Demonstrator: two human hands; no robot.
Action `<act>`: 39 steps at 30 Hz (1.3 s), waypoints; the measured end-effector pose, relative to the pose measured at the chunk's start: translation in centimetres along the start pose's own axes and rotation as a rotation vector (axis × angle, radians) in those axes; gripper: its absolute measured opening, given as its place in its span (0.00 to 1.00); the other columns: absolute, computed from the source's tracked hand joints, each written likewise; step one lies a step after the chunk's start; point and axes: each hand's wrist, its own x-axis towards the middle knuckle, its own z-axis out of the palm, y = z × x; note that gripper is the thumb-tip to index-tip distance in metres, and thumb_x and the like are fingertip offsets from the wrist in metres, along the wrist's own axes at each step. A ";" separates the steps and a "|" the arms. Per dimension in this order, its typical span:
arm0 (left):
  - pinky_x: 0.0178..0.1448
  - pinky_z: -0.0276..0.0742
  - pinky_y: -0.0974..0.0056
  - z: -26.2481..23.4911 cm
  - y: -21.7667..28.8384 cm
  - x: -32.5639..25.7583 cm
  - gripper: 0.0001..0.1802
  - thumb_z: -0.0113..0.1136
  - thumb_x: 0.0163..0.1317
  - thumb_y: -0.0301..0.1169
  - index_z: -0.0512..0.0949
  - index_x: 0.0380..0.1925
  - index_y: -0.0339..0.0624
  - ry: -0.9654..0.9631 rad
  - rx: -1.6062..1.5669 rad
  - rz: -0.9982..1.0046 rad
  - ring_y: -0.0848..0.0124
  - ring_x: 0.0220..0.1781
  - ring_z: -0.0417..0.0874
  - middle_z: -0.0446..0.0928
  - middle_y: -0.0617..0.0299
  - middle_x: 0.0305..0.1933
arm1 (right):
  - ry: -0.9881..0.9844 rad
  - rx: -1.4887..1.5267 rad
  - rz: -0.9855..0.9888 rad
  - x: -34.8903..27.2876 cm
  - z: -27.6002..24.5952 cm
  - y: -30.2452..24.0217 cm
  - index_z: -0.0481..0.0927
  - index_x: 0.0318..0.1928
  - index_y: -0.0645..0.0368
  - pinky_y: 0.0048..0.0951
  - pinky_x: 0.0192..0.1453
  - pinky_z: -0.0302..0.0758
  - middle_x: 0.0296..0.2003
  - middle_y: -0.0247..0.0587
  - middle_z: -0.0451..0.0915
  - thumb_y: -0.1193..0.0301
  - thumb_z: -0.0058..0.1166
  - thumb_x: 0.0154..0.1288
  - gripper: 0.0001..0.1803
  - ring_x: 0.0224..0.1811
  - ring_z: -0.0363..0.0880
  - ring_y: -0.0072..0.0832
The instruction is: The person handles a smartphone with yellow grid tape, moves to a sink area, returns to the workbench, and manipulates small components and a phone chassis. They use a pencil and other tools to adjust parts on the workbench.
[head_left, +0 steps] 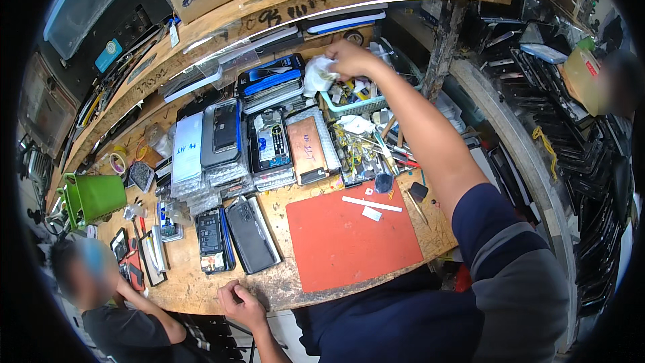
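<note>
The white bundle [318, 79] is at the back of the table, hanging down from the right hand [354, 60], just left of the fingers and a bit below them. That hand is bent in close, with its fingertips pinching the bundle's top edge. The bundle is soft and crumpled, but I cannot tell if it is cloth or plastic. Right next to it is a pale green basket [356, 107] with holes in its side, full of small bits. Left of the bundle sits a shiny dark box with a blue edge [272, 75]. In front are flat stacks in bubbly wrap, an opened phone [270, 140] and a brown flat pack [308, 145]. Closer in, a smooth red mat [349, 249] lies on the scratched wooden table [181, 289], with a thin white strip [371, 204] on it. The left hand [242, 306] is by the front edge, well apart from the bundle. Its fingers curl in, and I cannot tell if they press together. A dark phone [252, 236] lies flat behind it.
</note>
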 end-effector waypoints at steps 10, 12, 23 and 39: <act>0.40 0.73 0.58 0.2 -0.2 -0.2 0.05 0.54 0.61 0.22 0.78 0.33 0.31 0.017 -0.035 -0.042 0.56 0.35 0.79 0.77 0.51 0.33 | -0.208 -0.724 0.122 3.1 6.3 -0.8 0.87 0.48 0.65 0.42 0.47 0.84 0.44 0.56 0.88 0.70 0.61 0.54 0.20 0.47 0.89 0.47; 0.40 0.73 0.58 0.0 -0.4 -0.2 0.05 0.54 0.61 0.22 0.78 0.33 0.31 0.032 -0.031 -0.006 0.56 0.35 0.79 0.78 0.51 0.33 | -0.095 -0.747 0.108 3.8 7.8 -0.8 0.87 0.44 0.66 0.43 0.47 0.84 0.43 0.57 0.88 0.69 0.61 0.53 0.19 0.47 0.89 0.48; 0.41 0.74 0.57 0.3 -1.0 -0.6 0.06 0.53 0.62 0.22 0.78 0.34 0.31 0.088 -0.089 -0.016 0.56 0.36 0.79 0.78 0.52 0.33 | -0.035 -0.281 -0.064 -2.2 -3.6 1.0 0.84 0.45 0.63 0.20 0.28 0.76 0.29 0.35 0.84 0.71 0.64 0.65 0.11 0.26 0.80 0.17; 0.42 0.74 0.58 0.2 -1.6 -0.7 0.07 0.53 0.63 0.22 0.79 0.35 0.30 0.057 -0.075 0.028 0.56 0.37 0.80 0.78 0.51 0.34 | -0.365 0.545 -0.024 -9.7 -4.8 -1.8 0.82 0.47 0.63 0.18 0.30 0.79 0.33 0.31 0.85 0.69 0.63 0.70 0.11 0.29 0.83 0.15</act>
